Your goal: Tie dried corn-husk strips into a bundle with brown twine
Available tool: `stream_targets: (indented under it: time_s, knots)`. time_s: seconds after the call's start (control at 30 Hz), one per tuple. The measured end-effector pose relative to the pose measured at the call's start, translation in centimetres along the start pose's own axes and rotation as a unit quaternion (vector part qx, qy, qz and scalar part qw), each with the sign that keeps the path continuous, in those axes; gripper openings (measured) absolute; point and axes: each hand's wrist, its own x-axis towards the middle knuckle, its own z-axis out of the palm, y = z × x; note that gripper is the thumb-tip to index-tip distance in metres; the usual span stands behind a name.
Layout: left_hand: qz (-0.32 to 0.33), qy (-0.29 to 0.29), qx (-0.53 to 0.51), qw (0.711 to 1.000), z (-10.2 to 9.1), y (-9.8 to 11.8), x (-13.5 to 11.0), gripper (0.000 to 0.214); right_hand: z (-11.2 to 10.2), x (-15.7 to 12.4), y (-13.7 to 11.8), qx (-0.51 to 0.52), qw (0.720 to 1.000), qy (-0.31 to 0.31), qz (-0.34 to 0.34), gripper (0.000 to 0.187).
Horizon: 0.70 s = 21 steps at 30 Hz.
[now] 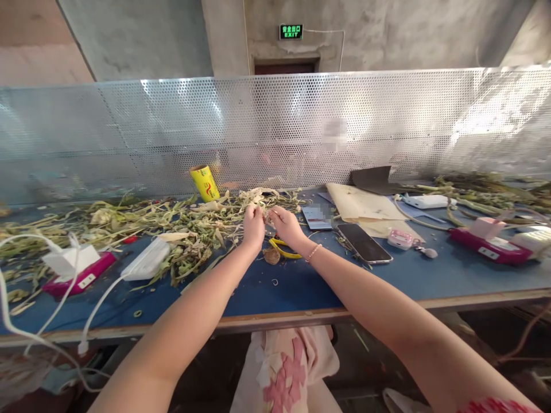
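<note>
My left hand (253,226) and my right hand (286,226) meet near the middle of the table, fingers pinched together. Between the fingertips there seems to be a bit of dried plant; its exact shape is too small to make out. Right behind and to the left of my hands spreads a heap of dried stalks and leaves (193,229). Beneath my wrists lie a yellow-handled tool (287,250), partly hidden by my right hand, and a small round brown thing (271,256).
A yellow tube (205,183) leans near the perforated metal screen (301,115). Right of my hands lie a phone (364,244), another screen (317,218), brown paper (365,203) and a pink earphone case (400,239). Magenta power strips (84,275) with white cables sit at both sides of the blue table (301,292).
</note>
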Motion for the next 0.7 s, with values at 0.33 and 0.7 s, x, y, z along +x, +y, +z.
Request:
stream_targets:
  time_s: [0.33,0.7]
  knots:
    - [0.027,0.094,0.044,0.994,-0.3,0.3,0.4,0.017,0.1,-0.5,-1.1,-0.017,1.000,0.016,-0.005,0.024]
    - [0.048,0.087,0.031,0.995,-0.4,0.2,0.5,0.020,-0.1,-0.3,-0.7,0.000,0.999,0.044,0.015,0.023]
